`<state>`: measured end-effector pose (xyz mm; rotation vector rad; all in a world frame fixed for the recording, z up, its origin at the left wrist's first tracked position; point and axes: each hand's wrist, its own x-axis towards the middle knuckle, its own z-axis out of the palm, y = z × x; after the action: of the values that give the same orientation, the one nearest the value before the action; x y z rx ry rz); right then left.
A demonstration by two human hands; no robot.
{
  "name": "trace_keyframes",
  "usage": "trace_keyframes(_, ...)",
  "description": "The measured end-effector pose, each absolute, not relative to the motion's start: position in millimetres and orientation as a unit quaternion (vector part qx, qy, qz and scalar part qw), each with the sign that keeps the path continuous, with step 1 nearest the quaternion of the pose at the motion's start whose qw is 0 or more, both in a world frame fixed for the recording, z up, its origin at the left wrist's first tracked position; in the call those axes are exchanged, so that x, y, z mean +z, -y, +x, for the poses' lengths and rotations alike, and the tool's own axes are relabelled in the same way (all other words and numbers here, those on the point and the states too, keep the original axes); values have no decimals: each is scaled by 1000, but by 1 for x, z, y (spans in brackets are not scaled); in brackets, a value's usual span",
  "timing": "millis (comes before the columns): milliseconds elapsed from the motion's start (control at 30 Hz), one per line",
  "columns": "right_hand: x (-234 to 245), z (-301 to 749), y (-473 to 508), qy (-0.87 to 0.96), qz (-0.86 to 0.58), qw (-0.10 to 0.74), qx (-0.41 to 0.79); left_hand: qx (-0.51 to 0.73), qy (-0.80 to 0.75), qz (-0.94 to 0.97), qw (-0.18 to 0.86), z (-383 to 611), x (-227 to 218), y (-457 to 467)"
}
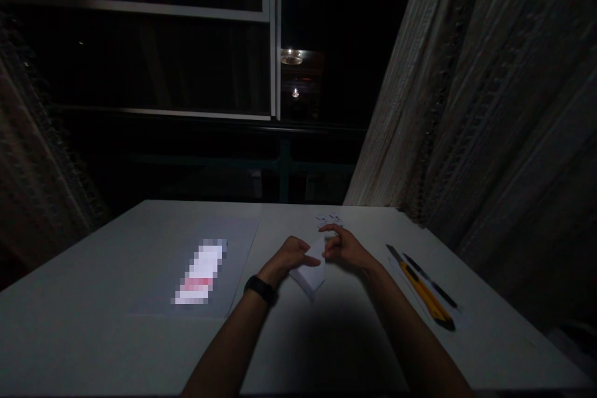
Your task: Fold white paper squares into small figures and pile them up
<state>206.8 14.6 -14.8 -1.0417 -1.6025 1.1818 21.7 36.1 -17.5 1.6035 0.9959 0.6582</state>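
Observation:
A folded piece of white paper [311, 275] is held a little above the table, with a pointed corner towards me. My left hand [293, 254], wearing a dark wristband [260, 290], grips it from the left with the thumb lying across its face. At the paper's right edge, my right hand [344, 249] has its thumb and curled fingers closed on the border, while the index finger reaches out above. Just beyond the hands lie small white papers with dark marks [334, 217], partly hidden by my right hand.
On the white table [289, 348], a yellow utility knife [425, 293] with its blade out and a dark pen [431, 280] lie at right. To the left, a bright pixelated object [200, 270] rests on a pale sheet [240, 261]. Curtains [401, 93] flank a dark window.

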Motion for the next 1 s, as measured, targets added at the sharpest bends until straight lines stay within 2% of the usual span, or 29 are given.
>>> trace_keyframes(167, -7, 213, -8, 694, -438, 313, 478, 178, -378, 757, 502, 20, -14, -34)
trace_keyframes(267, -4, 212, -5, 705, -439, 282, 480, 164, -360, 775, 494, 22, -12, -32)
trace_keyframes(1000, -3, 227, 0, 686, -415, 291, 523, 77, -328, 806, 487, 26, -15, -28)
